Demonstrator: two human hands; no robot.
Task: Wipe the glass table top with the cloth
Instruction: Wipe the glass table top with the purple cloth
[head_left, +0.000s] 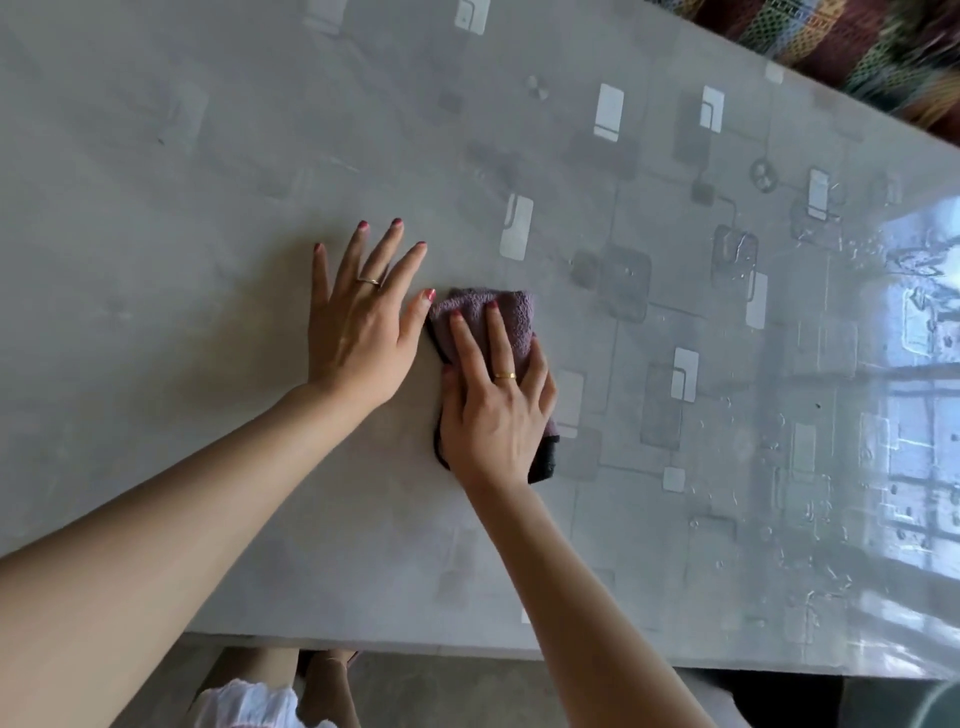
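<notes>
The cloth (511, 322), mauve with a dark underside, lay folded on the glass table top (208, 156) near its middle, its long axis running away from me toward the far edge. My right hand (493, 410) was flat on it, fingers (470, 345) straight and slightly spread, pressing rather than gripping, though my little finger curved round the right-hand edge. Only the far end and a dark near corner showed past my palm. My left hand (358, 332) rested just beside it on the bare glass, fingers splayed and holding nothing, the thumb almost touching the cloth's left edge. Droplets (810, 519) still beaded the glass well off to my right, so I judged the next stroke should go that way.
</notes>
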